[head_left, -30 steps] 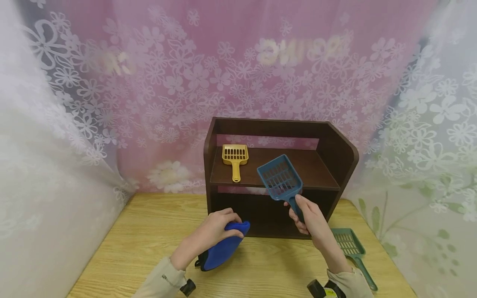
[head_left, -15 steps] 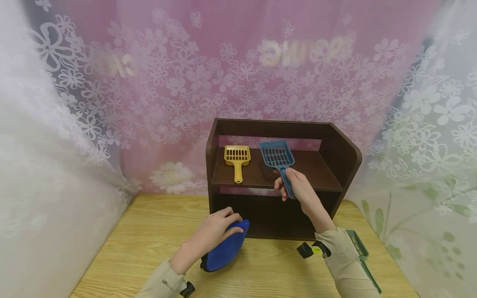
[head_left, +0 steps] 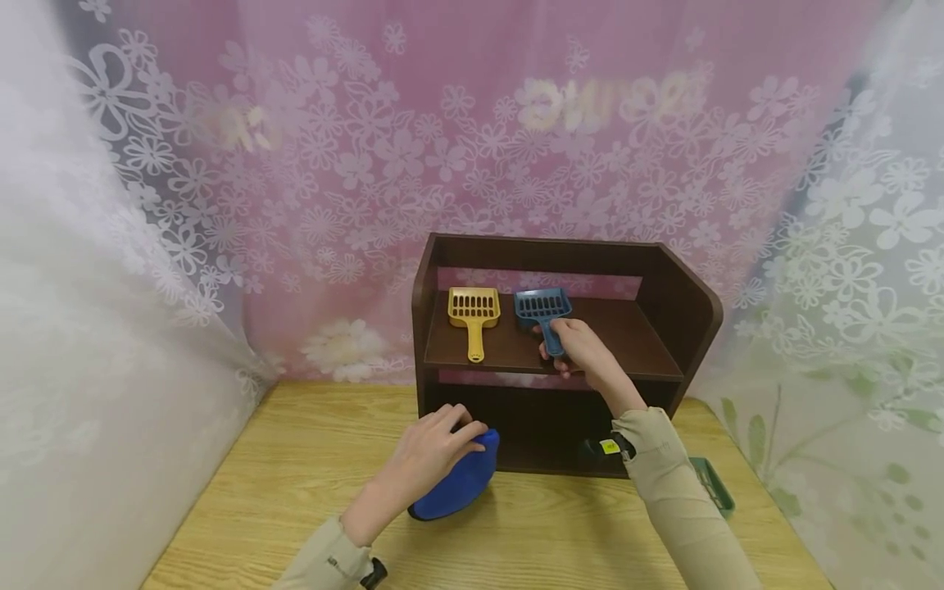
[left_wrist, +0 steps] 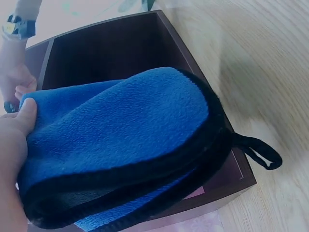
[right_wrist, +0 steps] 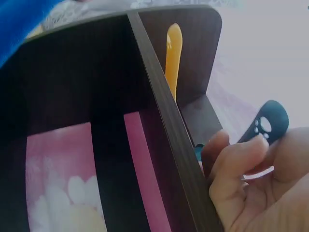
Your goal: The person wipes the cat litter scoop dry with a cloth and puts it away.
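My right hand grips the handle of a blue litter scoop, whose slotted head lies over the upper board of a dark brown shelf. In the right wrist view, the paw-marked end of its handle sticks out past my fingers. To its left, a yellow litter scoop rests on the same board, handle forward. My left hand pinches a folded blue cloth before the shelf's lower compartment. The left wrist view shows the cloth's black edging and a hanging loop.
A green litter scoop lies on the wooden table right of the shelf, partly hidden by my right sleeve. Flowered curtains enclose the back and both sides. The shelf's side panel rises at the right.
My right hand has carried the blue litter scoop forward and left, down to the upper board beside the yellow one. My left hand keeps hold of the cloth, shifting only slightly.
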Motion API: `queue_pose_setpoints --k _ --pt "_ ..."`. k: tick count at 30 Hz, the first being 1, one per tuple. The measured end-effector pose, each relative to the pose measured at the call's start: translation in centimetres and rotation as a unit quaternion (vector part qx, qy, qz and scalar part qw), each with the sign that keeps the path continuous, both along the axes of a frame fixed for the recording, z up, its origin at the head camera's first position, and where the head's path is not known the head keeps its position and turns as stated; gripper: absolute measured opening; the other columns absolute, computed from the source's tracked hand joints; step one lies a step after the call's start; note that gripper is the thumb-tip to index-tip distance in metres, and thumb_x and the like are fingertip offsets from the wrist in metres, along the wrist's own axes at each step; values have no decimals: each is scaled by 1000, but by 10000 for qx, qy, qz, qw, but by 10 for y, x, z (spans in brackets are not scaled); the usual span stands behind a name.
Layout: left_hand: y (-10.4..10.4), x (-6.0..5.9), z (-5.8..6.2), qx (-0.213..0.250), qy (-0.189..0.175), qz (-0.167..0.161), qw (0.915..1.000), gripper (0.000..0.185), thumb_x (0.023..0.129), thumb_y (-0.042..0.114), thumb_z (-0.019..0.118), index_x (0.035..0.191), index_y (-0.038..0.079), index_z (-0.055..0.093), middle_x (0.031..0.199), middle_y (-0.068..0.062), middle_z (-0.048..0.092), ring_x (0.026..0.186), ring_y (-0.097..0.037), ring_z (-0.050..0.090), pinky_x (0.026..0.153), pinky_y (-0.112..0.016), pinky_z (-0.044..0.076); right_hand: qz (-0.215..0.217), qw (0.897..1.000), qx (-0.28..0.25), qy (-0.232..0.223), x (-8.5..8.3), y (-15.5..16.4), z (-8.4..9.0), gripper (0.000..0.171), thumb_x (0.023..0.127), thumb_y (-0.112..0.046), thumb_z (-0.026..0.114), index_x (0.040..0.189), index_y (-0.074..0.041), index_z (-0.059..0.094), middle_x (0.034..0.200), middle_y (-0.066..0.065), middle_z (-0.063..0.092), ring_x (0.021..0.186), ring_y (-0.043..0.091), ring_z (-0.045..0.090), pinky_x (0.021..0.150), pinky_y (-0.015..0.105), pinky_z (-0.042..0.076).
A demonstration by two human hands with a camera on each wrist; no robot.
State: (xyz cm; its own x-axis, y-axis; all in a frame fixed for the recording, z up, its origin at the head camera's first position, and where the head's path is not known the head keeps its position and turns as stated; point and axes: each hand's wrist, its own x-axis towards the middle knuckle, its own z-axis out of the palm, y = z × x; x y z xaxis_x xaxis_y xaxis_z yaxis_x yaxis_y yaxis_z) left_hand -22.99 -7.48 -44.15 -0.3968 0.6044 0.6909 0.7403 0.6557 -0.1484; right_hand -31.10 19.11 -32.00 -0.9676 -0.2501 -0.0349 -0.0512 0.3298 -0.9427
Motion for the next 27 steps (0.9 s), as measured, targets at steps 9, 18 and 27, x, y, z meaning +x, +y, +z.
queue_pose_setpoints --k 9,18,27 --pt "5 0 -4 -206 753 -123 9969 15 97 31 67 110 26 70 92 3 58 75 -10 50 61 -22 36 1 9959 898 -78 -14 5 6 45 111 -29 30 126 3 59 58 -5 33 46 9 26 46 25 28" --pt "9 1 -8 -132 864 -152 9961 23 104 38 52 113 27 70 93 2 57 72 -10 49 59 -21 34 -196 9794 1922 592 -18 3 5 41 110 -38 41 106 -1 60 56 -4 31 45 10 31 47 26 34" --pt "8 1 -12 39 574 -132 9983 23 104 40 53 114 26 69 95 2 57 72 -9 53 58 -20 36 -601 9785 1725 958 -3 17 1 43 109 -41 44 111 -2 62 66 2 46 46 11 38 45 27 37"
